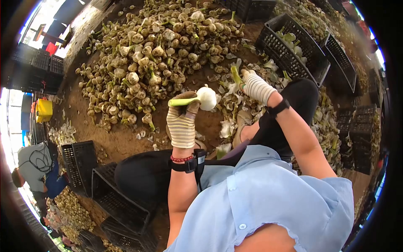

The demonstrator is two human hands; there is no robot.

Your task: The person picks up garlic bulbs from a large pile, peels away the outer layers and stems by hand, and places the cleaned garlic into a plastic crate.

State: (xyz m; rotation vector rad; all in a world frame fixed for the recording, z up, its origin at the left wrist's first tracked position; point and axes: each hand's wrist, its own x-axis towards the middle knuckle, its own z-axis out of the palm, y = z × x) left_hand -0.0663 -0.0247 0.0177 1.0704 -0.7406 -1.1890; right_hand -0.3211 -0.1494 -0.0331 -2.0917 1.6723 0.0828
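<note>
My left hand (181, 122), in a striped glove, grips a garlic bulb (207, 98) by its green stalk; the peeled white head points right. A red bead bracelet and a black band sit on that wrist. My right hand (255, 86), also gloved, is stretched out past my knee over the loose skins (228, 126) on the ground. Its fingers are closed on a short green stalk piece (236, 74). The two hands are about a hand's width apart.
A big heap of unpeeled garlic (159, 50) covers the dirt floor ahead. Black plastic crates stand at the upper right (294, 46), far right (363, 138) and lower left (121, 201). Another person (33, 168) crouches at the lower left. A yellow container (44, 110) is on the left.
</note>
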